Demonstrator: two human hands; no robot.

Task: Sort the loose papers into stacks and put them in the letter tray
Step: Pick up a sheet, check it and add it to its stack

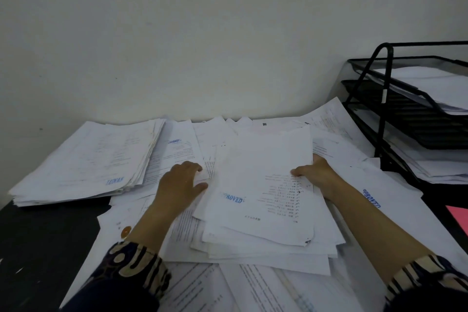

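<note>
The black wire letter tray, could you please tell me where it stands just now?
In the head view, the black wire letter tray stands at the far right of the dark desk against the white wall, just beyond the person's right hand.

light: dim, flat, greyish | shadows: soft ones cast beneath the letter tray (395,99) | glare: none seen | focus: print left of the tray softened | edges: wide-angle bending noted
</note>
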